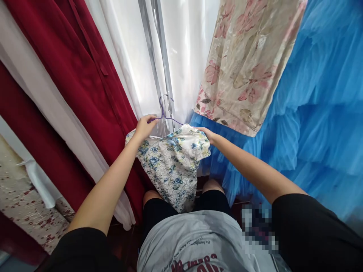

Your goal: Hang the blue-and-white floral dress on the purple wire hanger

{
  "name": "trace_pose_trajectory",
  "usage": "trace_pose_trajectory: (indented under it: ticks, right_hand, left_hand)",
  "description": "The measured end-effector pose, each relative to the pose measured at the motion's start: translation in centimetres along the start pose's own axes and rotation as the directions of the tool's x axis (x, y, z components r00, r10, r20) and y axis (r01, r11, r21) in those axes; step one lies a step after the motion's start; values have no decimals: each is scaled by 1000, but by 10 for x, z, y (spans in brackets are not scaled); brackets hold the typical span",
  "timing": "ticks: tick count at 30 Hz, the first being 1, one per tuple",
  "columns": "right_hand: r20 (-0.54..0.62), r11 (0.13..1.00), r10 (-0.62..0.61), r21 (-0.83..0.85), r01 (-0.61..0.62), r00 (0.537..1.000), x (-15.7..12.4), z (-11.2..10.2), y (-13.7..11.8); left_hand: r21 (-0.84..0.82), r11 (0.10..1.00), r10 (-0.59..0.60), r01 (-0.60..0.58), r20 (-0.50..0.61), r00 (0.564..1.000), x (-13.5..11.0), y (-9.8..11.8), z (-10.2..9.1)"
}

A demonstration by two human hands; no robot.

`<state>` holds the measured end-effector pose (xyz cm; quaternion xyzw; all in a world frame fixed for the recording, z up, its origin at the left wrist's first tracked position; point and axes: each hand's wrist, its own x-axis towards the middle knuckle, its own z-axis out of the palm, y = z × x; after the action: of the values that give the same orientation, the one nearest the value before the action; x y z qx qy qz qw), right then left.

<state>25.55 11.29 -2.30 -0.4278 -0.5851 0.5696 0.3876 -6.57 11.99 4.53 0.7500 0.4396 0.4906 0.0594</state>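
A white floral dress (172, 162) with blue and yellow blossoms hangs in front of my legs on a thin purple hanger (162, 113). My left hand (145, 127) is closed on the hanger's left arm, beside the dress's neckline. At the opposite shoulder, my right hand (209, 135) grips the dress near its short sleeve; some of its fingertips are hidden by the cloth. The hanger's hook points up, in front of a grey metal pole (163, 56).
Dark red cloth (93, 90) and white drapes (121, 49) hang at the left and back. A beige garment with pink flowers (241, 71) hangs to the right, before ruffled blue tulle (320, 124). Another floral fabric (34, 211) is at lower left.
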Motion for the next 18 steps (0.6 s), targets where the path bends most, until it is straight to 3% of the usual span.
trace_pose_trajectory:
  ticks: [3, 5, 7, 9, 13, 18]
  right_hand:
    - [-144, 985, -170, -9, 171, 975, -4, -4, 9]
    - [-244, 926, -372, -169, 339, 896, -14, -7, 19]
    - [-250, 844, -511, -325, 426, 822, -27, -11, 29]
    - [-228, 816, -541, -375, 440, 809, -39, -13, 33]
    - [-275, 791, -593, -376, 483, 756, -48, -19, 15]
    - [-389, 818, -571, -347, 459, 723, -36, -16, -49]
  left_hand:
    - [24, 1000, -6, 7, -40, 999, -10, -21, -21]
    - [36, 995, -86, 89, -82, 993, -23, -40, -37]
    - [39, 987, -150, 153, -66, 986, -38, -55, -48]
    - [57, 987, -151, 153, -37, 988, -51, -59, -53]
    - [99, 992, -78, 81, -30, 996, -60, -36, -49]
    - [106, 993, -41, 46, -49, 998, -46, -3, -44]
